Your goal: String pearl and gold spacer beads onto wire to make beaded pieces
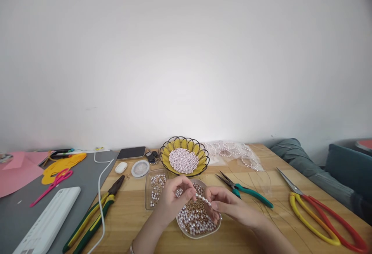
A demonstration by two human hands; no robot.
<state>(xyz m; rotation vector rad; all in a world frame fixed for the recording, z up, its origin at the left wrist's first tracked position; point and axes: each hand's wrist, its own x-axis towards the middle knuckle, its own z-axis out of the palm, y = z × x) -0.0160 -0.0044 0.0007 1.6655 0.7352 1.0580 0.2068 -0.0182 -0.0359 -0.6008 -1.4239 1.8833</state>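
A short string of white beads is stretched between my two hands. My left hand pinches its left end between thumb and fingertips. At the other end, my right hand is closed on the string with thumb and fingers. Both hands are held above a white bowl of pearly white and gold beads, partly hidden by them. Left of the bowl, a clear square dish holds more white and gold beads. Behind stands a yellow basket with a black looped rim, holding many pale beads.
Teal-handled pliers and red-and-yellow scissors lie on the right. Large green-yellow pliers, a white cable, a spool, an earbud case and a phone are left. Bagged bead strands lie behind. A person's leg shows right.
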